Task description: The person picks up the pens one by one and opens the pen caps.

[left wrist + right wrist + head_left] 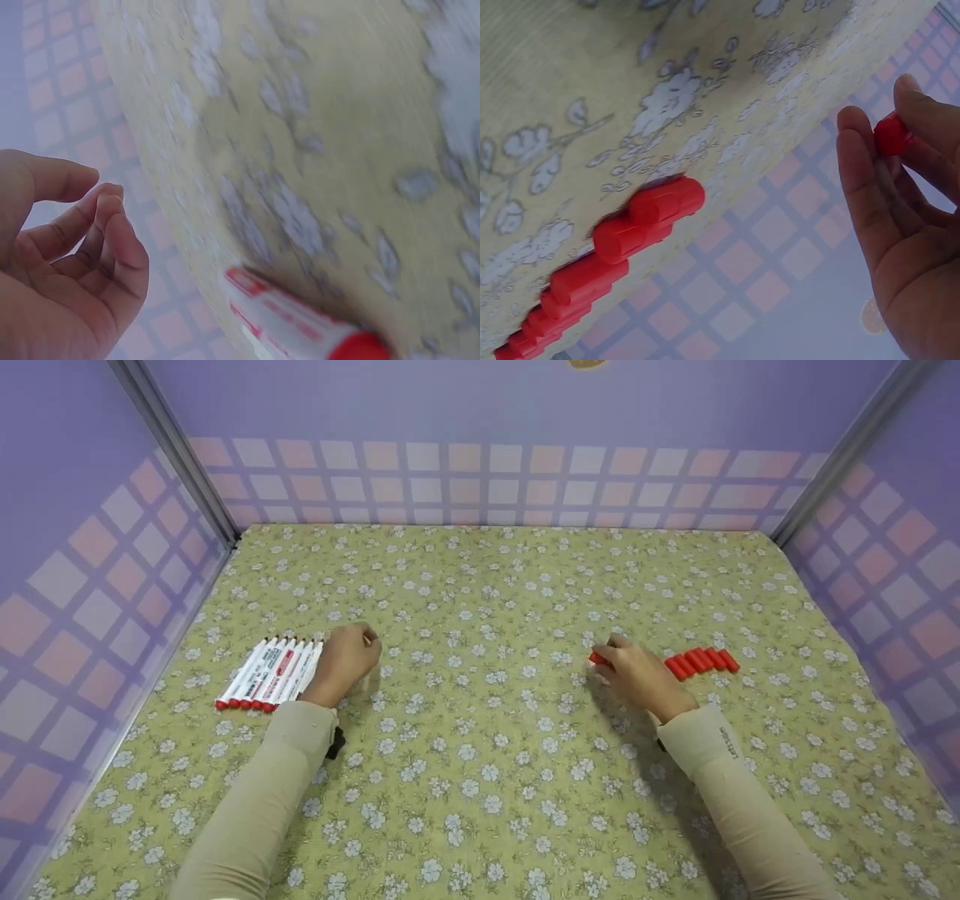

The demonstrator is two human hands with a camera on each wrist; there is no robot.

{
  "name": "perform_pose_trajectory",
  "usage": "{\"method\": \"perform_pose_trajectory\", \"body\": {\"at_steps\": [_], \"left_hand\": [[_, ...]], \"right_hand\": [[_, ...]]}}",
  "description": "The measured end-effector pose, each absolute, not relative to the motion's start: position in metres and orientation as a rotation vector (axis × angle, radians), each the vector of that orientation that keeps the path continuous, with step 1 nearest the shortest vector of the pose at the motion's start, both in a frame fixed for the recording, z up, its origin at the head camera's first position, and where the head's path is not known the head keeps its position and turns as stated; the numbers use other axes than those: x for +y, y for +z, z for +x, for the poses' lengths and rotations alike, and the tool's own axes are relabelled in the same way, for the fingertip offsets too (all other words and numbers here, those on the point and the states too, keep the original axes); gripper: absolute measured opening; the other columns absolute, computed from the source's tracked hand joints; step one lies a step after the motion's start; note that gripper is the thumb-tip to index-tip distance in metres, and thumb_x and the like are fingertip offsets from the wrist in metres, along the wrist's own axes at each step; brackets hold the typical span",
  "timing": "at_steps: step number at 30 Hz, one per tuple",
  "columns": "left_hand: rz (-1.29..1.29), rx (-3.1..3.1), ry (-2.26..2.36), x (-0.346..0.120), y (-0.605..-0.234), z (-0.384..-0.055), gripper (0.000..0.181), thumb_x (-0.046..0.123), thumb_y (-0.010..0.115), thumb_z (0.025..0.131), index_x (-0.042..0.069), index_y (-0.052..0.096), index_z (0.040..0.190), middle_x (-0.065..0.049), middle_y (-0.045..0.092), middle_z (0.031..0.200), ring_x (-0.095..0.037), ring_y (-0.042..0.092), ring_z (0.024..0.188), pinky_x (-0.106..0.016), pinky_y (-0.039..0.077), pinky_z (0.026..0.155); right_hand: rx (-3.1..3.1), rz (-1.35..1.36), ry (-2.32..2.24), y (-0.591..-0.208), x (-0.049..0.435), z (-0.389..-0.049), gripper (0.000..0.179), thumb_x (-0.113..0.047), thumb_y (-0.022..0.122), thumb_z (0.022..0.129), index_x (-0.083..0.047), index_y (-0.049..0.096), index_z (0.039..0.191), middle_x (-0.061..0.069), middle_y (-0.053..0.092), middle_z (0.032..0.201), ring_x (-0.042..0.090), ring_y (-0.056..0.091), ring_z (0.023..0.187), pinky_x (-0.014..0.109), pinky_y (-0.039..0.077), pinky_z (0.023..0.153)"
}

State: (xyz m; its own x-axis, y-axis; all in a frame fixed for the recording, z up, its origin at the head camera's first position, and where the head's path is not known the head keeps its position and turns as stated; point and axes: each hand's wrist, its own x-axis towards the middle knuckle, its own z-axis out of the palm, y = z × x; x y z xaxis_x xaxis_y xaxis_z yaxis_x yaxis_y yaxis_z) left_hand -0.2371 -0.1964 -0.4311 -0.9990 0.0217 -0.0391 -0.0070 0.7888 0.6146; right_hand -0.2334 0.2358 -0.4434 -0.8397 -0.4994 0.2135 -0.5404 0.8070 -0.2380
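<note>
On the left side of the table, a row of white markers point(281, 669) with red ends lies side by side. Just right of that row is my left hand point(346, 658). Nothing is in its loosely curved fingers point(124, 255), and a small gap parts the thumb from the fingertips. One marker point(292, 319) shows below it in the left wrist view. Between thumb and fingers, my right hand point(634, 671) pinches a red marker cap point(892, 135) above the cloth. Several more red caps point(701, 661) lie in a slanting row right of this hand.
A yellow-green floral cloth point(480, 780) covers the table. Purple walls with a checked band point(465, 484) stand at the back and both sides. Grey metal posts point(176, 450) mark the back corners.
</note>
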Motion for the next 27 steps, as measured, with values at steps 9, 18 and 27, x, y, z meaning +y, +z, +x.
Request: {"method": "perform_pose_trajectory", "body": {"at_steps": [9, 18, 27], "left_hand": [[0.135, 2.855, 1.077, -0.159, -0.429, -0.231, 0.031, 0.022, 0.047, 0.099, 0.001, 0.063, 0.116, -0.011, 0.063, 0.084, -0.013, 0.045, 0.054, -0.029, 0.038, 0.052], [0.271, 2.795, 1.173, -0.13, -0.438, -0.224, 0.028, 0.018, 0.049, 0.099, 0.0, 0.064, 0.115, -0.009, 0.061, 0.078, -0.013, 0.044, 0.054, -0.029, 0.038, 0.053], [0.311, 2.754, 1.157, -0.109, -0.44, -0.219, 0.026, 0.019, 0.05, 0.1, 0.003, 0.065, 0.113, -0.007, 0.063, 0.084, -0.014, 0.048, 0.058, -0.031, 0.041, 0.058]], "right_hand": [[-3.026, 0.588, 0.58, -0.446, 0.252, -0.237, 0.023, -0.014, 0.069, 0.089, 0.003, 0.067, 0.103, 0.017, 0.063, 0.094, 0.027, 0.063, 0.079, 0.04, 0.054, 0.067], [-3.124, 0.422, 0.644, -0.448, 0.269, -0.238, 0.026, -0.013, 0.064, 0.092, 0.004, 0.064, 0.113, 0.021, 0.06, 0.105, 0.032, 0.064, 0.09, 0.044, 0.054, 0.073], [-3.16, 0.346, 0.596, -0.449, 0.28, -0.238, 0.016, -0.009, 0.062, 0.093, 0.002, 0.064, 0.104, 0.02, 0.061, 0.096, 0.028, 0.062, 0.081, 0.039, 0.051, 0.066]]}}
